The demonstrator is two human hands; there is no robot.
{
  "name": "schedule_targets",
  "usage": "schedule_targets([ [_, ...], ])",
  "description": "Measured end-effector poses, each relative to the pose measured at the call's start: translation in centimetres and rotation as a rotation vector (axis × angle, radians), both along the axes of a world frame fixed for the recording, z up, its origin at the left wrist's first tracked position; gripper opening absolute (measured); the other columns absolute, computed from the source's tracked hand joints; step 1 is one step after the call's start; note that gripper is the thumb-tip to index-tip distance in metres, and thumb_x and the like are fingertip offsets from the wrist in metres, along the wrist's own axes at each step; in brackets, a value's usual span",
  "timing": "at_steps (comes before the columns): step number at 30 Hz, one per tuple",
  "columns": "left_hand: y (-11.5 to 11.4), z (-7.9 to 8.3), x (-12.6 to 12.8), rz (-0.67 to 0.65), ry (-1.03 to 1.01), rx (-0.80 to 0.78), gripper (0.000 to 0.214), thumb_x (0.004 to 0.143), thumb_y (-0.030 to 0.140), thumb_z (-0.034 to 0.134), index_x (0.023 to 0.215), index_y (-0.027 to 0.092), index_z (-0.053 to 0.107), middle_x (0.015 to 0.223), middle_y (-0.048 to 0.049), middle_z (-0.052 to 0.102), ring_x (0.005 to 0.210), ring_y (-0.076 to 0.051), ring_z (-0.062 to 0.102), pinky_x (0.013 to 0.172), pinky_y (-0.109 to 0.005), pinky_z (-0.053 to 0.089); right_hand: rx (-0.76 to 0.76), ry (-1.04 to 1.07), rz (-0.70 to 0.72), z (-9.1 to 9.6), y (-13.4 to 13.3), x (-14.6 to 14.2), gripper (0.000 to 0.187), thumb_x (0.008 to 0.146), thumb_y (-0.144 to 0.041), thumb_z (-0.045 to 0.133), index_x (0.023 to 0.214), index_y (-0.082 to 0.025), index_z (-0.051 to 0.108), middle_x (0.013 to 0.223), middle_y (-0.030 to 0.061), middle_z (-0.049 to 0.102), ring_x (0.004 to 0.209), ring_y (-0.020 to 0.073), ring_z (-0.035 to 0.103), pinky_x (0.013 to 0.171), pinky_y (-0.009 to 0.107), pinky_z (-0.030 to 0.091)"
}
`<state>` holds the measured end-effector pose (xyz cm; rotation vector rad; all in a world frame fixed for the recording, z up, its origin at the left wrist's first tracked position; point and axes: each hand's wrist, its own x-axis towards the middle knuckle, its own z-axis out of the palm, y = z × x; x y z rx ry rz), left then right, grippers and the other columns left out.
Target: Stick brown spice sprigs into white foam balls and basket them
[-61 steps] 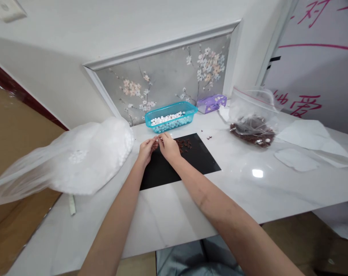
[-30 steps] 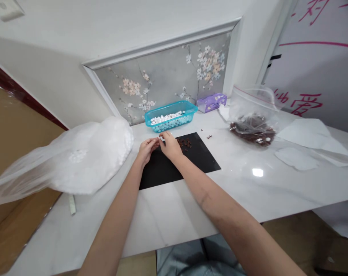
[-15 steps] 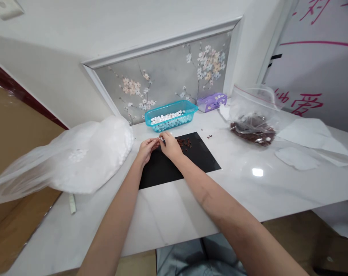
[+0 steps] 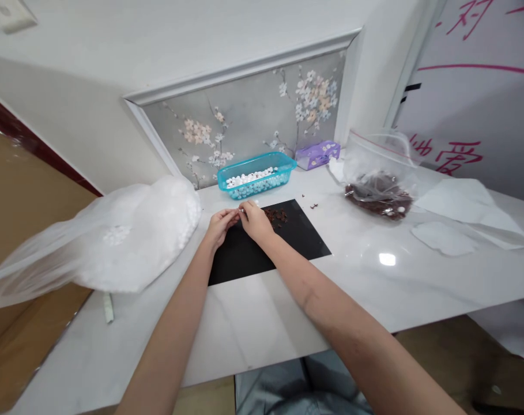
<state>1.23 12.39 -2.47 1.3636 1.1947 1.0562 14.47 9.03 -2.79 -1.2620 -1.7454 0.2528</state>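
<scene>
My left hand (image 4: 221, 226) and my right hand (image 4: 255, 222) meet above the far edge of a black mat (image 4: 240, 268). Their fingertips pinch a small white bead (image 4: 243, 211), mostly hidden by the fingers. Next to my right hand, a small heap of dark brown pieces (image 4: 275, 216) lies on the mat. Just beyond my fingers stands a teal plastic basket (image 4: 256, 176) holding many white beads.
A large clear bag of white beads (image 4: 115, 242) lies at the left of the white marble table (image 4: 266, 323). At the right are a zip bag of brown pieces (image 4: 378, 187), a purple box (image 4: 317, 155) and white sheets (image 4: 454, 199).
My hands stay together at the bead, with only slight finger movement. The view has shifted slightly.
</scene>
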Motion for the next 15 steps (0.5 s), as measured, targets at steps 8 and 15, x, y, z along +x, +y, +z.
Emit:
schedule_targets([
  [8, -0.2, 0.0, 0.2, 0.013, 0.132, 0.106, 0.021, 0.085, 0.030, 0.054, 0.095, 0.011, 0.058, 0.091, -0.0043, 0.062, 0.080, -0.014, 0.060, 0.073, -0.033, 0.052, -0.052, -0.036, -0.116, 0.4, -0.7, 0.0, 0.018, 0.087, -0.021, 0.042, 0.096, -0.017, 0.057, 0.101, 0.0065, 0.060, 0.080, 0.0165, 0.058, 0.065, 0.025, 0.040],
  [15, 0.4, -0.8, -0.2, 0.125, 0.428, 0.264, 0.025, 0.085, 0.033, 0.054, 0.095, 0.012, 0.059, 0.095, -0.0053, 0.062, 0.085, -0.015, 0.060, 0.077, -0.036, 0.051, -0.127, -0.073, -0.282, 1.2, -2.9, 1.3, 0.023, 0.089, -0.022, 0.034, 0.099, -0.017, 0.055, 0.103, 0.0072, 0.058, 0.078, 0.0175, 0.059, 0.060, 0.027, 0.036],
])
